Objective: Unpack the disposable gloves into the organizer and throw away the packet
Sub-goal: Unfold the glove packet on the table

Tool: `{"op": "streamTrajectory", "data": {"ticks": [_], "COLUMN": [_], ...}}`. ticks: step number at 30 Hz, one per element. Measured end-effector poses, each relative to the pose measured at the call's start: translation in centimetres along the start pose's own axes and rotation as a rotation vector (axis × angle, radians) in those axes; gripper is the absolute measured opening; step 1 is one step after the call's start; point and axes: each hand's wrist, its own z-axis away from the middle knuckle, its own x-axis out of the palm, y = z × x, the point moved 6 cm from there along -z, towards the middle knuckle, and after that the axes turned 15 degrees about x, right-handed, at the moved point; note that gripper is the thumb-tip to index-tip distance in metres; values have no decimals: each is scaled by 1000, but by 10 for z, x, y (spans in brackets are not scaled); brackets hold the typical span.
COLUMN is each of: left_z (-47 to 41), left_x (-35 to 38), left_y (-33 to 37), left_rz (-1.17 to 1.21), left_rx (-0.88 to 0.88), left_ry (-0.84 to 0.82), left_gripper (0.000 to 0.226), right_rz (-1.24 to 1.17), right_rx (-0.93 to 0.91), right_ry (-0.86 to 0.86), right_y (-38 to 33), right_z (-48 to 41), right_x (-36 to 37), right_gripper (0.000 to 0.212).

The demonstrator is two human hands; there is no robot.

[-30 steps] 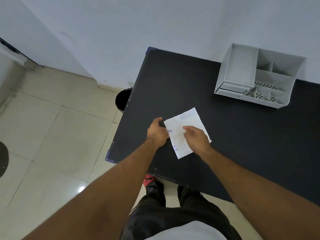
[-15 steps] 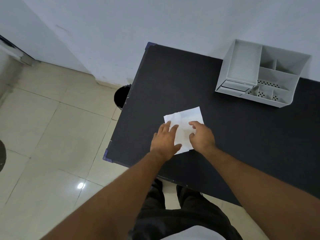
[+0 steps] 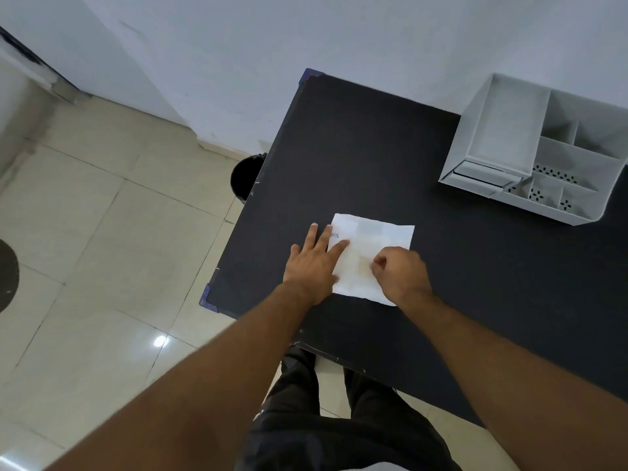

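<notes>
Head view: packet [image 3: 372,248] flat on counter [image 3: 458,277], near front-left corner. Left hand [image 3: 314,263] fingers spread, pinning packet's left edge. Right hand [image 3: 399,271] fingers pinching its middle, likely to open it. Organizer [image 3: 482,144] well apart.

Between the packet [image 3: 372,256] and the organizer [image 3: 543,154] you have bare black surface [image 3: 424,171], so a hand can cross there unhindered. The organizer stands at the far right against the wall [image 3: 339,35], which closes off any approach from behind; its compartments are open from above. Your left hand [image 3: 314,263] lies flat over the packet's left edge and your right hand [image 3: 399,271] is bunched on its near right part. The dark bin [image 3: 244,176] sits on the floor, partly tucked under the surface's left edge.
</notes>
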Motion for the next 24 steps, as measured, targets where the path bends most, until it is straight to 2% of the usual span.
{"op": "streamTrajectory", "data": {"ticks": [6, 9, 12, 20, 24], "left_z": [3, 6, 5, -2, -1], "left_x": [-12, 3, 11, 12, 13], "left_y": [1, 17, 23, 29, 30], "left_rz": [37, 99, 136, 128, 211], "left_rx": [1, 40, -1, -34, -54], "left_ry": [56, 23, 30, 76, 100], "left_gripper": [77, 78, 76, 79, 79], "right_rz": [77, 44, 22, -161, -270], "right_rx": [19, 27, 47, 97, 116], "right_ry": [-42, -22, -26, -111, -141], "right_y": [0, -2, -3, -5, -6], "right_z": [0, 2, 2, 4, 4], "right_x": [1, 2, 3, 4, 2], "right_gripper": [16, 18, 18, 35, 32]}}
